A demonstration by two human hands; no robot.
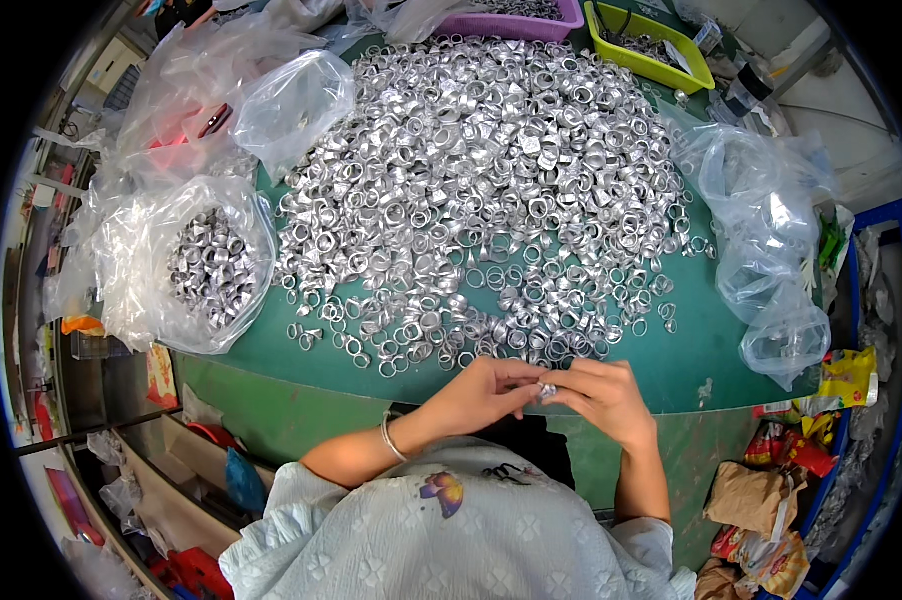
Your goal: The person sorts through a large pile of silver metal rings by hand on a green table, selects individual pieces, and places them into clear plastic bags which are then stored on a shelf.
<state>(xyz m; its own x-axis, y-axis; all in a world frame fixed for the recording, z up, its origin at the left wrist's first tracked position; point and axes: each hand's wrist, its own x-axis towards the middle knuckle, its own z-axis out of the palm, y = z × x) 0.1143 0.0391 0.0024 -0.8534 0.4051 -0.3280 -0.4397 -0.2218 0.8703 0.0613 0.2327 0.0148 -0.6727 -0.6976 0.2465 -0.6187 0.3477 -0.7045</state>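
My left hand (483, 393) and my right hand (603, 398) meet in front of my body, just at the table's near edge. Pinched between the fingers of both is a small silver ring (547, 391), partly covered by the fingertips. Right beyond the hands spreads a wide heap of silver rings (511, 150), denser at the back and looser toward me. To the left, a clear plastic bag (136, 270) stands with its mouth turned open, and darker grey rings (211, 265) lie inside it.
A purple basket (511, 25) and a yellow-green basket (661, 68) with metal pieces stand at the far side of the green table (301, 365). Crumpled clear bags (766, 230) lie on the right. Snack packets and a brown paper bag (756, 495) sit low at the right.
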